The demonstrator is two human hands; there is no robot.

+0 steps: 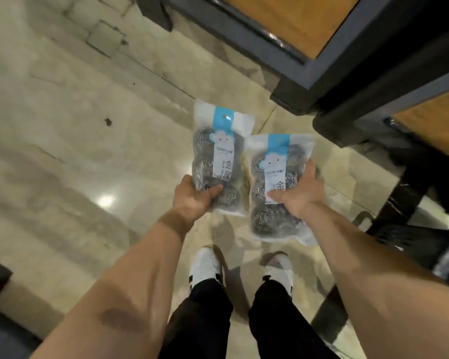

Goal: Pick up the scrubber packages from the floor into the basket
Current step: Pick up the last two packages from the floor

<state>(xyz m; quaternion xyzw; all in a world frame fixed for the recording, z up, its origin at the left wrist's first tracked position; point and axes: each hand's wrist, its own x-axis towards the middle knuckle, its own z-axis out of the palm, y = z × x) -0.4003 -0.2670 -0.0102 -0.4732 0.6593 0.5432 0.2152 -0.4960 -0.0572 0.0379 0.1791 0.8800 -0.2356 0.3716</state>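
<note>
1. Left hand grips the left pack at its lower part; thumb on the front, other fingers hidden behind.
2. Left pack is held in the air above the floor. Long axis runs away from the person, blue header end far, tilted a bit left. Steel-wool balls show through the clear plastic; label print is too blurred to read.
3. Right pack sits just beside it, edges touching or overlapping near the middle — can't tell which. Same direction: blue header far, bottom end near the person, slightly lower in view than the left one.
4. Right hand grips the right pack at mid-height from its right side; thumb across the front, fingertips curl round the right edge, palm covers part of the label.
5. Shoes show on the floor below the packs; legs are cut off by the bottom edge.
6. Shelf unit, dark frame w/ orange panels, fills the top right, cut off by the frame edge.
7. Dark mesh object at the right is partly behind the right arm; could be a basket, can't tell.
</note>
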